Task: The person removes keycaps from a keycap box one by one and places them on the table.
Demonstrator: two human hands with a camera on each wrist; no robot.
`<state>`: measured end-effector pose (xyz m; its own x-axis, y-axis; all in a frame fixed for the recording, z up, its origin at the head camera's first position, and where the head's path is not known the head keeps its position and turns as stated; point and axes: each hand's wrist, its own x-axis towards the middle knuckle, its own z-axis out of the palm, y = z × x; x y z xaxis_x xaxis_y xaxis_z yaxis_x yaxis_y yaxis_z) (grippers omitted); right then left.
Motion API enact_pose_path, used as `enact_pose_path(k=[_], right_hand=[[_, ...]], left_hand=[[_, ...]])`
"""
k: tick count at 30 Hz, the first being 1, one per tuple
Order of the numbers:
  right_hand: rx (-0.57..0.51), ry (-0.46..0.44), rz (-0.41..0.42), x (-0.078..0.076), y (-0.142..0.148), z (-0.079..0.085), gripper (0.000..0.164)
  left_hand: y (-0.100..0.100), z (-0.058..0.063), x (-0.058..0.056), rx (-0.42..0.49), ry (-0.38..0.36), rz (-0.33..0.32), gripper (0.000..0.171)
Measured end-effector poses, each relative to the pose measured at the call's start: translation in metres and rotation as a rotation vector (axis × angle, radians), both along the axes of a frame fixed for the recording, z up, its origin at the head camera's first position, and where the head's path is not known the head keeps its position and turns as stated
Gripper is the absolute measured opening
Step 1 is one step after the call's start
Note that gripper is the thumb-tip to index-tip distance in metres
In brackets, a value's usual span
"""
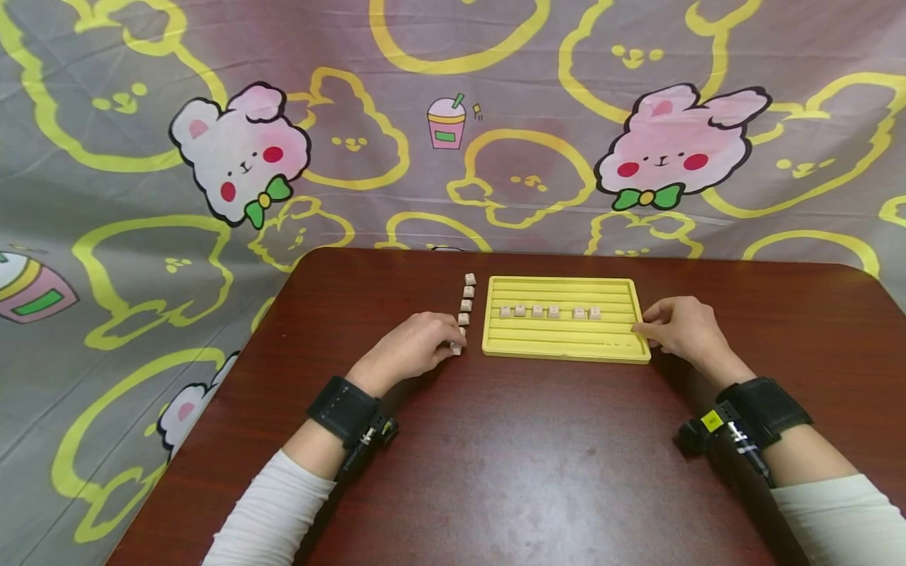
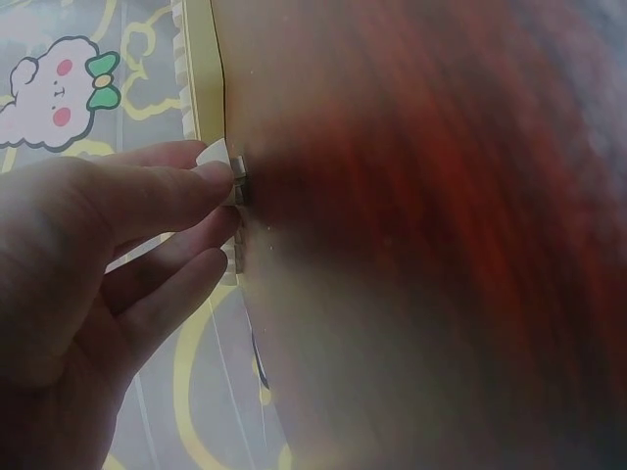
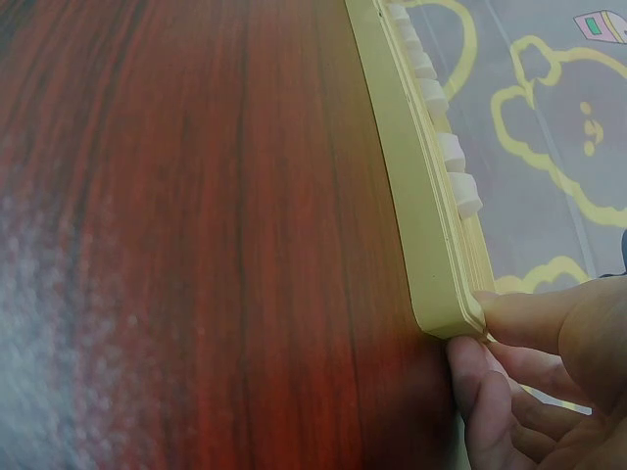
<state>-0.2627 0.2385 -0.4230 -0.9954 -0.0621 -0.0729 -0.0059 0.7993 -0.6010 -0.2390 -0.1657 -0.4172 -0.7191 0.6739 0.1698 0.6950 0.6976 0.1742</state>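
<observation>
My left hand point(image 1: 425, 346) pinches a white keycap point(image 2: 214, 155) between thumb and finger, at the near end of a column of loose keycaps point(image 1: 466, 305) on the table. Those keycaps stand just left of a yellow ridged tray point(image 1: 566, 355). Across the tray's middle runs a row of several keycaps point(image 1: 537, 311), with a wider gap before the last two on the right. My right hand point(image 1: 683, 330) holds the tray's right edge near its front corner, thumb on top of the rim point(image 3: 470, 311). The marks on the keycaps are too small to read.
The dark reddish-brown table point(image 1: 524, 456) reaches back to a grey curtain point(image 1: 425, 204) printed with yellow outlines and cartoon rabbits. Black straps with small cameras point(image 1: 760, 413) sit on both wrists.
</observation>
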Motion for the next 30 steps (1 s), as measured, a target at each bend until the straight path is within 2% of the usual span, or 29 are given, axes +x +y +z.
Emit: enact_pose_path(k=[18, 30], right_hand=[[-0.011, -0.003, 0.002, 0.000, 0.000, 0.000, 0.036], [-0.018, -0.002, 0.003, 0.000, 0.000, -0.001, 0.036]], left_hand=[[-0.002, 0.001, 0.003, 0.024, -0.014, 0.007, 0.020], [-0.001, 0.012, 0.001, 0.020, 0.004, 0.008, 0.028]])
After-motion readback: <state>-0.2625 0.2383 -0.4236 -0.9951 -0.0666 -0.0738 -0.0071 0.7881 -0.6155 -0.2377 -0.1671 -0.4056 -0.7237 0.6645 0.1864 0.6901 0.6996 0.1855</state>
